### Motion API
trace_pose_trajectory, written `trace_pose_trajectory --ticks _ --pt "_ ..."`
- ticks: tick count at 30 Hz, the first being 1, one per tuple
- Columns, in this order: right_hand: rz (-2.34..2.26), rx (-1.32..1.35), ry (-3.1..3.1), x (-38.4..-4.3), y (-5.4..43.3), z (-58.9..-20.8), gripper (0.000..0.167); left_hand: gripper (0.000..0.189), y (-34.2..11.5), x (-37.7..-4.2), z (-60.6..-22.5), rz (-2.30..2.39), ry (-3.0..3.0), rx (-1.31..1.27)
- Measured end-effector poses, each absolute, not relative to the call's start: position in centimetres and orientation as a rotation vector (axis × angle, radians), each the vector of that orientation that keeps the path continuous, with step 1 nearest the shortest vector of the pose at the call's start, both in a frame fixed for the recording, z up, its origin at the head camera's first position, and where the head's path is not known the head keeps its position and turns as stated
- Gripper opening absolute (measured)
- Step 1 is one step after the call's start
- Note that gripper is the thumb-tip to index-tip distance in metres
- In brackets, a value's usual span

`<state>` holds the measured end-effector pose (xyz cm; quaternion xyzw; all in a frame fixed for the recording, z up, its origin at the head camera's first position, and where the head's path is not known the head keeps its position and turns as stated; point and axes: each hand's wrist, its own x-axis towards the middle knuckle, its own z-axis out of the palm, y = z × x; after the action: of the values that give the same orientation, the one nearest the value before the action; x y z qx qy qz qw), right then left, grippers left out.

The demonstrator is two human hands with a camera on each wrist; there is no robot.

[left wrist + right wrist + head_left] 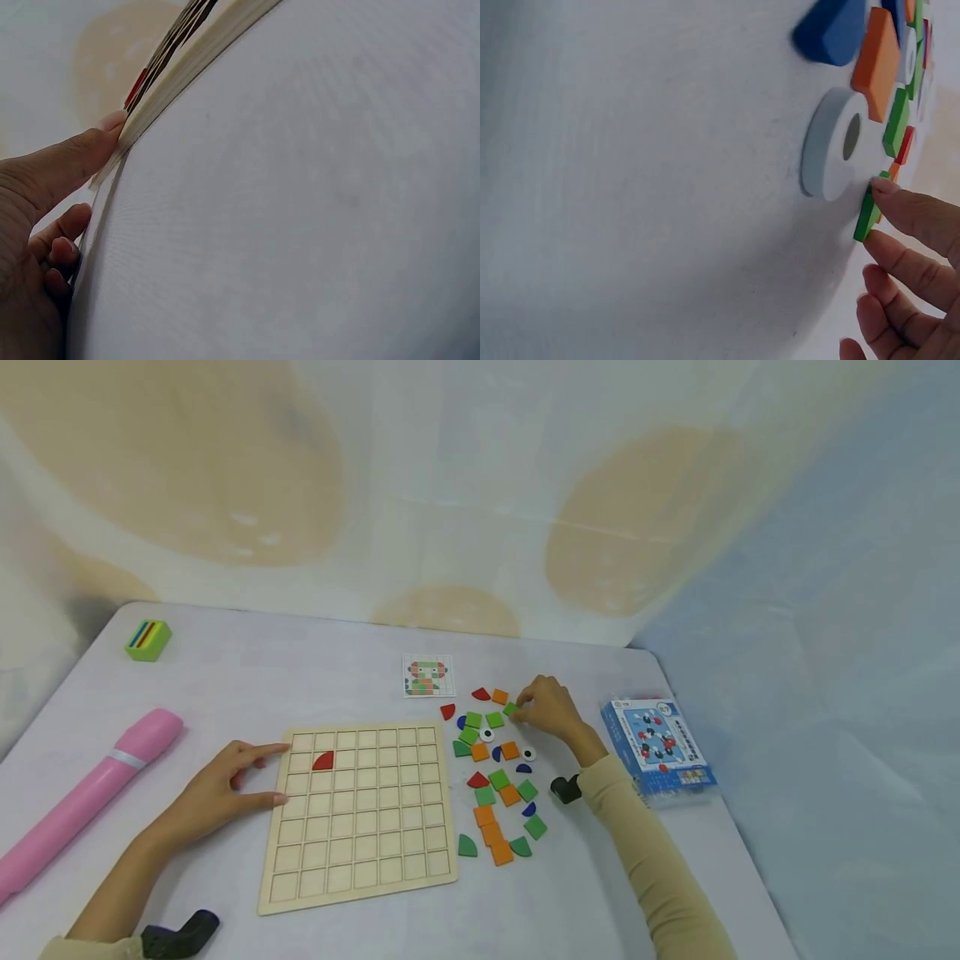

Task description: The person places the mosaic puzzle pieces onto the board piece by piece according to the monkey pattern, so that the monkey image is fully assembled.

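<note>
A wooden grid board [367, 877] lies on the table, with one red quarter-circle tile [323, 761] in a cell near its upper left. My left hand [217, 785] touches the board's left edge with extended index finger and thumb; its other fingers are bent. In the left wrist view, the thumb [82, 154] rests at the board's rim. At the far end of the loose tiles, my right hand [551, 703] pinches a green square tile [867, 214] between thumb and index finger. A white round tile with a dark centre [829, 146] lies beside it in the right wrist view.
Several orange, green, red and blue tiles [491, 834] spread right of the board. Behind them is a patterned picture card [428, 676]. A blue box [660, 743] stands at right, a pink tube [90, 802] at left, and a green striped block [148, 641] at the back left.
</note>
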<state>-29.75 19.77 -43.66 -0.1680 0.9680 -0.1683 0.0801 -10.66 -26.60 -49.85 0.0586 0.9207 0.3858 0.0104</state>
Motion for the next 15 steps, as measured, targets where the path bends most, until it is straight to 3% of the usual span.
trace_pose_trajectory --ticks 9,15 --pt "-0.370 -0.623 3.001 -29.1 19.5 -43.3 0.026 0.074 -26.5 -10.7 -49.7 1.187 2.874 0.175" --pt "-0.416 -0.774 2.977 -27.9 16.4 -41.6 0.025 0.074 -26.5 -10.7 -49.5 1.180 2.872 0.171"
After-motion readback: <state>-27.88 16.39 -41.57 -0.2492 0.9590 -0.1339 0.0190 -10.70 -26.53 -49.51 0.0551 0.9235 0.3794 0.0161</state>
